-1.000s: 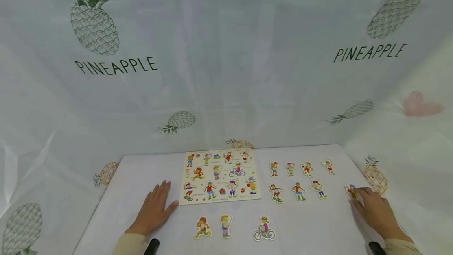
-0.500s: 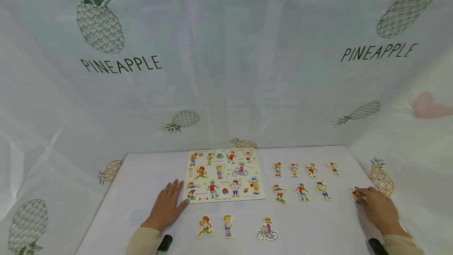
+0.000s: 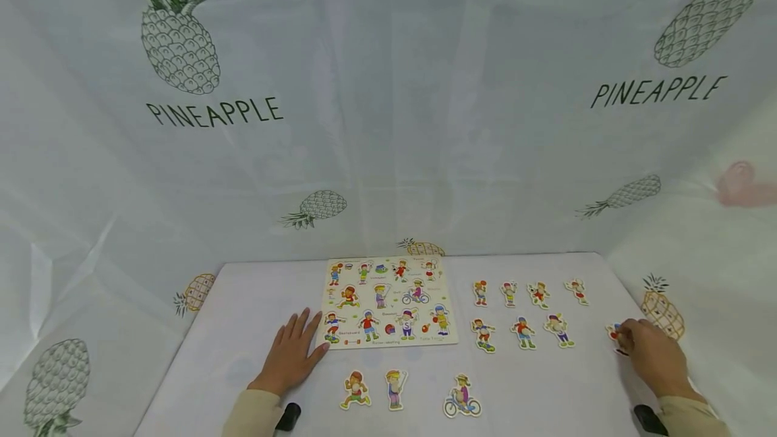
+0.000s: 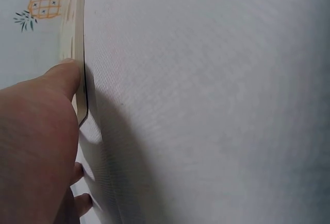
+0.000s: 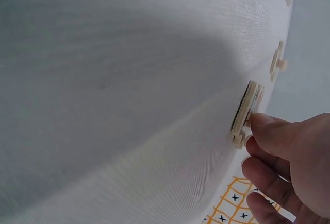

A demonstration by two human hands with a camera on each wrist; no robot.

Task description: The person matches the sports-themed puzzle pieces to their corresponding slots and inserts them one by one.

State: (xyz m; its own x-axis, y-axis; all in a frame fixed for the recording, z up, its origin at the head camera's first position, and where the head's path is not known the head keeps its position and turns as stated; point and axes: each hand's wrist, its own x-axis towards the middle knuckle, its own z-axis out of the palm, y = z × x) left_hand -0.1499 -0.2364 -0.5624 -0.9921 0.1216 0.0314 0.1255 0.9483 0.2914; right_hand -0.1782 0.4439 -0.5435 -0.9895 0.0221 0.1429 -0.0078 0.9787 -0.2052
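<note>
Along the bottom of the head view, my beige sleeves point(image 3: 253, 413) reached over a white tabletop point(image 3: 534, 393), its covering finely ribbed in the wrist views. Three cut-out pieces, a runner point(image 3: 355, 390), a figure with a stick point(image 3: 395, 390) and a cyclist point(image 3: 462, 396), lay at lower centre. At lower right, my right hand point(image 3: 658, 359) pinched a knobbed piece point(image 3: 614, 334) between thumb and finger; I couldn't tell whether it touched the cloth. Left of centre, my left hand point(image 3: 288, 356) lay with fingers straight and slightly apart, its thumb touching the edge of the picture board point(image 3: 388, 339). Right of the board sat seven more pieces point(image 3: 523, 333), three in the nearer row and four behind. Past the table's far edge, a pale curtain point(image 3: 425, 120) rose and wrapped both sides, printed with orange and green pineapples point(image 3: 181, 52), the word PINEAPPLE point(image 3: 214, 112) at upper left and upper right, and a blurred pink heart point(image 3: 737, 184) at right.
</note>
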